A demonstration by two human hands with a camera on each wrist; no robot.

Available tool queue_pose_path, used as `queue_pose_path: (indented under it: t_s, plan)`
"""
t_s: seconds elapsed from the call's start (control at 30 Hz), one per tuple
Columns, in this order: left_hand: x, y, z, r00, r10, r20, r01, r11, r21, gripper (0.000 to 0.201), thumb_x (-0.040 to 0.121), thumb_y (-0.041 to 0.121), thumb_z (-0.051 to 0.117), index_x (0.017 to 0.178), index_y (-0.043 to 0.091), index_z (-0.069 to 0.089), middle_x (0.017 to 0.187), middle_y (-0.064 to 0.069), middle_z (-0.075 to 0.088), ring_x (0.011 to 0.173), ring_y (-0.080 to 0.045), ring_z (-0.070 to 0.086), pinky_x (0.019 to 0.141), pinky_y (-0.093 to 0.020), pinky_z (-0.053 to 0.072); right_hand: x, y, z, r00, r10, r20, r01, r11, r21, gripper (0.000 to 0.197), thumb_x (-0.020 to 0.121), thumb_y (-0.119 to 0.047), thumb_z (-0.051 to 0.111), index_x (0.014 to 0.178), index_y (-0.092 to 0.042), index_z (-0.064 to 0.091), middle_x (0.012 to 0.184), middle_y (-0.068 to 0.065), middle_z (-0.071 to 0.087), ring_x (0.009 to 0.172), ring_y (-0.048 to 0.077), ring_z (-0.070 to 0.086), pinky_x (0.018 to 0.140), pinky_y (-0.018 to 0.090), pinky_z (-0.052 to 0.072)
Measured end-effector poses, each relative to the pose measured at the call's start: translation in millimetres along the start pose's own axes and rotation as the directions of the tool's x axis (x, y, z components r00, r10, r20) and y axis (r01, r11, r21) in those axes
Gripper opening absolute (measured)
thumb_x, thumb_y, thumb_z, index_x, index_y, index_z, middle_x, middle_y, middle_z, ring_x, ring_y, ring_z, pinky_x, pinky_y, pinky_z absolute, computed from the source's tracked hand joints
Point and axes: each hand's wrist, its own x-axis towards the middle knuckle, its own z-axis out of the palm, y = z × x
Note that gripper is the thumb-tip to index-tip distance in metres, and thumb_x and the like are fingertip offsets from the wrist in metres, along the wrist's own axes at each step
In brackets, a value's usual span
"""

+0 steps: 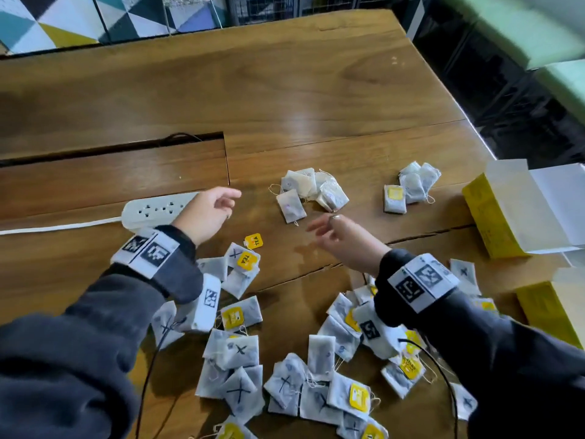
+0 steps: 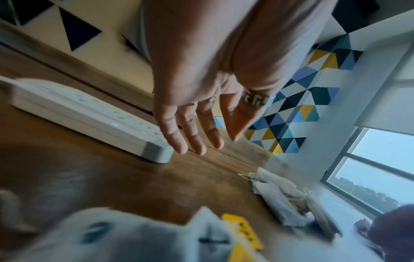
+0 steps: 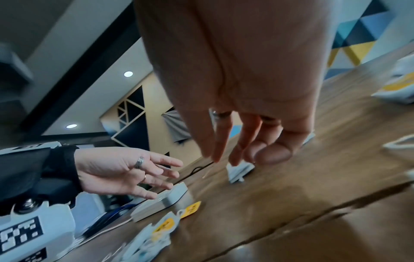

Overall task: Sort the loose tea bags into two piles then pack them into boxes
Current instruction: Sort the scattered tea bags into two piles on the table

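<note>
Nearest the head camera, dark sleeves with coded wrist bands [image 1: 144, 253] were seen crossing a loose scatter of tea bags [image 1: 240, 350] (some marked with an X, some carrying yellow tags) spread over the near part of the wooden table [image 1: 285, 90]. Farther off, two small piles had been laid: a pile without visible tags [image 1: 311, 190] at the centre and a second pile [image 1: 410, 186] to its right, one bag there showing a yellow tag. Two open yellow boxes [image 1: 493, 217] were placed at the right edge.

A white power strip [image 1: 152, 210] lay at the left, partly covered by the left hand [image 1: 209, 210], which was held above it with fingers relaxed and nothing grasped. The right hand [image 1: 343, 237] was held over bare wood just near of the centre pile, fingers loose and empty.

From the left wrist view, the left fingers [image 2: 179, 134] were shown spread past the strip's end, a ring on one. From the right wrist view, a tea bag [image 3: 239, 170] was seen on the table beneath the right fingertips [image 3: 273, 152]; contact could not be told.
</note>
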Motion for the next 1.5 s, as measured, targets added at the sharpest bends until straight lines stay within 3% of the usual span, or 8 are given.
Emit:
queue_pose_path:
  t_s: [0.33,0.43,0.53,0.7,0.87,1.07,1.23,1.5]
  plan:
    - [-46.1,-65.8,-7.8,0.977,-0.034,0.209,-0.047,0.928,0.37,0.056,0.069,0.005,0.077,0.118,0.022,0.056,0.108,-0.002,0.056,0.082,-0.014,0.054,0.073,-0.021,0.041,39.7,-63.3,68.9,0.97,-0.03,0.24,0.072,0.984,-0.164,0.055,0.09,-0.036,0.056,0.138,-0.02,0.036,0.132,0.01,0.038,0.122,0.028,0.042,0.105,0.039,0.037]
    - [-46.7,-71.0,-5.9,0.986,-0.024,0.166,-0.041,0.925,0.379,0.04,0.074,0.002,0.069,0.106,0.022,0.059,0.091,0.001,0.059,0.073,-0.01,0.052,0.061,-0.019,0.04,45.0,-71.4,83.6,0.962,0.034,0.271,0.044,0.96,-0.275,0.059,0.088,-0.037,0.059,0.138,-0.017,0.036,0.133,0.01,0.039,0.123,0.03,0.041,0.104,0.044,0.039]
    - [-45.0,-76.6,-5.8,0.984,-0.075,0.16,0.002,0.91,0.414,0.022,0.079,0.008,0.064,0.088,0.026,0.056,0.087,0.003,0.06,0.091,-0.021,0.058,0.081,-0.035,0.048,45.4,-74.5,91.5,0.972,0.044,0.232,0.026,0.957,-0.289,0.045,0.085,-0.028,0.063,0.126,-0.017,0.048,0.124,0.01,0.053,0.112,0.028,0.051,0.094,0.041,0.046]
    - [-52.3,-76.2,-15.3,0.993,-0.032,0.11,0.015,0.988,0.151,0.015,0.086,0.025,0.063,0.083,0.012,0.057,0.076,-0.001,0.057,0.067,-0.014,0.05,0.06,-0.027,0.038,40.8,-65.2,86.6,0.987,-0.046,0.154,0.065,0.99,-0.124,0.014,0.084,-0.029,0.064,0.083,-0.021,0.052,0.103,0.009,0.058,0.095,0.024,0.054,0.079,0.031,0.042]
    - [-56.4,-82.0,-19.6,0.989,-0.136,0.062,0.147,0.963,-0.224,0.006,0.089,0.01,0.057,0.088,0.014,0.054,0.09,-0.013,0.066,0.083,-0.029,0.065,0.079,-0.046,0.051,30.5,-54.7,61.9,0.99,-0.11,0.092,0.103,0.992,0.07,0.039,0.087,-0.034,0.062,0.067,-0.018,0.032,0.067,-0.003,0.04,0.06,0.012,0.038,0.055,0.023,0.032]
    - [-63.5,-81.7,-19.6,0.982,-0.156,0.107,0.189,0.834,-0.518,0.048,0.09,-0.015,0.04,0.117,0.024,0.046,0.094,-0.013,0.065,0.08,-0.02,0.067,0.064,-0.028,0.055,30.2,-62.3,72.1,0.889,-0.134,0.437,0.325,0.858,-0.397,0.038,0.084,-0.037,0.064,0.111,-0.012,0.056,0.129,0.0,0.044,0.118,0.022,0.036,0.095,0.028,0.033]
    - [-68.4,-84.0,-23.9,0.975,-0.124,0.183,0.207,0.799,-0.565,0.051,0.087,-0.021,0.029,0.099,0.017,0.062,0.11,-0.009,0.06,0.091,-0.024,0.065,0.064,-0.023,0.058,22.8,-63.8,83.4,0.901,-0.181,0.395,0.369,0.798,-0.476,0.037,0.086,-0.034,0.061,0.117,-0.014,0.055,0.12,0.003,0.047,0.12,0.025,0.033,0.102,0.036,0.036]
    - [-73.7,-78.1,-21.7,0.973,-0.11,0.204,0.216,0.753,-0.622,0.034,0.098,0.025,0.037,0.105,0.011,0.068,0.115,-0.016,0.064,0.104,-0.029,0.061,0.09,-0.037,0.05,8.2,-66.0,54.7,0.972,-0.211,0.107,0.177,0.949,0.259,0.028,0.075,-0.017,0.076,0.075,-0.009,0.049,0.079,0.005,0.064,0.07,0.017,0.059,0.069,0.035,0.05]
